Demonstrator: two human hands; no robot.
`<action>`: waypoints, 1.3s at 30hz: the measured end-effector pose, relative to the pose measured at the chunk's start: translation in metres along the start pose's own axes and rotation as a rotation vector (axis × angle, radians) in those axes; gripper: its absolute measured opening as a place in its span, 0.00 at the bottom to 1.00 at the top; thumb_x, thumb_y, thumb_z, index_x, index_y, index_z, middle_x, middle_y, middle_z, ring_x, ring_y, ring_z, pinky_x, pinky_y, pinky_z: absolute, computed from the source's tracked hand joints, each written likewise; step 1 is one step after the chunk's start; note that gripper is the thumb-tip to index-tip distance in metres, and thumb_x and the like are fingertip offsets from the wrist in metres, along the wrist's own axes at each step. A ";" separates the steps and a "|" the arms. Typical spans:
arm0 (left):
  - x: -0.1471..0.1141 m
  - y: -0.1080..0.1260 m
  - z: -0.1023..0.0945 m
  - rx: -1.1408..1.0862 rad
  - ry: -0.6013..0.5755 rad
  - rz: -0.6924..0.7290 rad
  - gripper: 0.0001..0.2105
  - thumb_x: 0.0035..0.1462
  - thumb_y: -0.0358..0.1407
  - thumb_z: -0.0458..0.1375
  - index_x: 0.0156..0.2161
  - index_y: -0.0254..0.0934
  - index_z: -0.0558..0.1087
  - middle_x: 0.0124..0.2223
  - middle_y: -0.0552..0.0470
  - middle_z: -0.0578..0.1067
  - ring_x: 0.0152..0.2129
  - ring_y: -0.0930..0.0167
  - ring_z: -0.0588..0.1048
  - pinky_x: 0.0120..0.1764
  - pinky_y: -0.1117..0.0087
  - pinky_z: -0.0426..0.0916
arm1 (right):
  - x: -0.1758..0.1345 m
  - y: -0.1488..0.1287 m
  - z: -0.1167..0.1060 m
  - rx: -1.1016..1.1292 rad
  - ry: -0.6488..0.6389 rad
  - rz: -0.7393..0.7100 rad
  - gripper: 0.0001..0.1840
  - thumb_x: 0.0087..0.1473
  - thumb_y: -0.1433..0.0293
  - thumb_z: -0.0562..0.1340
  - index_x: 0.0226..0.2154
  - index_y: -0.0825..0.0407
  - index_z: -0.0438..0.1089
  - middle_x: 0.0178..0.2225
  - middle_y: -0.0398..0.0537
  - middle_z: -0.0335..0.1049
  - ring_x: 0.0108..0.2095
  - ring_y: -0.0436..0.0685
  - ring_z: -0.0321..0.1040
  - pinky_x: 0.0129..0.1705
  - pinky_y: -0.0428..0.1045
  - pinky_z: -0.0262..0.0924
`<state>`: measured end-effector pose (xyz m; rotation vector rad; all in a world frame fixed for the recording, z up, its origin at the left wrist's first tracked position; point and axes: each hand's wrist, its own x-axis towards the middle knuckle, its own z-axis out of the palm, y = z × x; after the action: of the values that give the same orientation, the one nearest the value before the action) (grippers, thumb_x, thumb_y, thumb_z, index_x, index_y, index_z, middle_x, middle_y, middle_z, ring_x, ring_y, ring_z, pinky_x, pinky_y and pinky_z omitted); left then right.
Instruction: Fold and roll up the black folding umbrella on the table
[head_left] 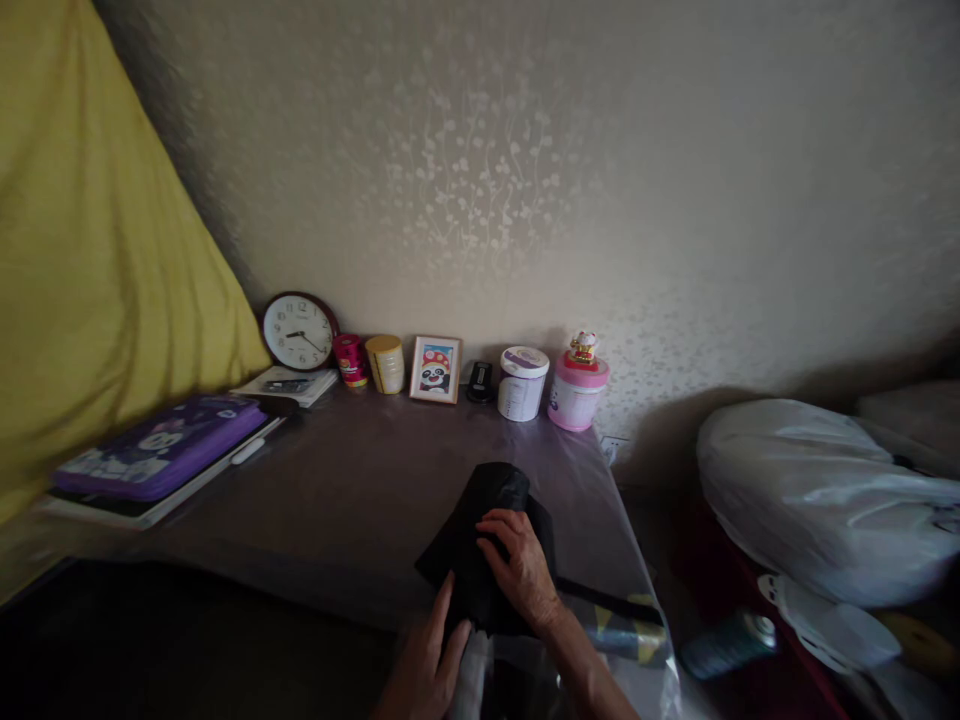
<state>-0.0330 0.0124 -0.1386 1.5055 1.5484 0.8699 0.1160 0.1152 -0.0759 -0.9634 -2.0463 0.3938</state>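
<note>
A black, soft fabric item (491, 488), folded or bunched so that its kind cannot be made out, lies at the table's near edge. My right hand (516, 570) is on top of it, with bent fingers gripping the fabric. At its near left side, my left hand (435, 645) grips the lower edge between thumb and fingers; part of that hand is blurred. A dark strap (607, 598) stretches from the item toward the table's right edge. Something pale grey (471, 672) hangs below, between my wrists.
The plastic-covered table (337, 480) has a clock (300, 330), a picture frame (436, 370), a white tub (523, 383) and a pink-lidded tub (577, 395) along the wall. A purple case (161, 448) lies left. White bags (817, 490) and a can (727, 645) are right.
</note>
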 end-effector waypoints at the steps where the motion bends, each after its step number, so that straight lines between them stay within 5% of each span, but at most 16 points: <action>1: 0.000 0.002 0.000 0.001 0.007 0.009 0.28 0.60 0.43 0.41 0.63 0.33 0.47 0.63 0.46 0.56 0.60 0.70 0.55 0.60 0.66 0.51 | -0.002 -0.002 0.000 -0.016 -0.007 -0.018 0.09 0.54 0.71 0.59 0.38 0.48 0.72 0.40 0.49 0.70 0.43 0.57 0.65 0.47 0.55 0.61; 8: -0.003 0.021 -0.007 -0.024 0.052 0.051 0.32 0.61 0.43 0.41 0.65 0.34 0.34 0.66 0.45 0.46 0.62 0.69 0.47 0.60 0.63 0.48 | -0.010 -0.006 -0.002 -0.084 -0.054 -0.067 0.09 0.55 0.69 0.60 0.38 0.47 0.73 0.43 0.48 0.71 0.43 0.58 0.63 0.46 0.56 0.60; 15: -0.006 0.032 -0.011 0.056 -0.044 0.068 0.28 0.62 0.41 0.38 0.65 0.37 0.38 0.64 0.48 0.54 0.59 0.69 0.56 0.58 0.66 0.56 | -0.013 -0.010 -0.003 -0.084 -0.098 -0.071 0.09 0.55 0.69 0.59 0.38 0.45 0.74 0.44 0.47 0.71 0.44 0.58 0.63 0.45 0.56 0.60; 20: -0.006 0.024 -0.004 0.240 -0.091 0.130 0.31 0.59 0.39 0.46 0.65 0.35 0.40 0.64 0.47 0.52 0.59 0.67 0.56 0.58 0.66 0.55 | -0.013 -0.010 -0.004 -0.049 -0.096 -0.087 0.09 0.56 0.70 0.58 0.37 0.46 0.74 0.43 0.48 0.71 0.43 0.57 0.63 0.45 0.56 0.61; 26: -0.002 0.009 0.005 0.328 -0.021 0.205 0.29 0.60 0.33 0.41 0.65 0.36 0.38 0.64 0.49 0.55 0.58 0.71 0.58 0.57 0.68 0.57 | -0.020 -0.008 -0.013 0.067 -0.067 -0.113 0.11 0.59 0.73 0.54 0.41 0.49 0.70 0.43 0.50 0.70 0.44 0.55 0.65 0.47 0.53 0.62; 39: -0.004 0.016 -0.001 0.142 -0.018 0.155 0.29 0.60 0.34 0.44 0.65 0.33 0.41 0.65 0.45 0.53 0.59 0.67 0.57 0.57 0.64 0.56 | 0.035 0.071 -0.008 -0.169 0.047 -0.025 0.13 0.59 0.73 0.52 0.41 0.51 0.70 0.46 0.51 0.71 0.46 0.56 0.65 0.49 0.57 0.59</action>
<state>-0.0272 0.0090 -0.1237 1.7500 1.5225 0.8454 0.1438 0.1878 -0.0922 -1.0361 -2.0712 0.1852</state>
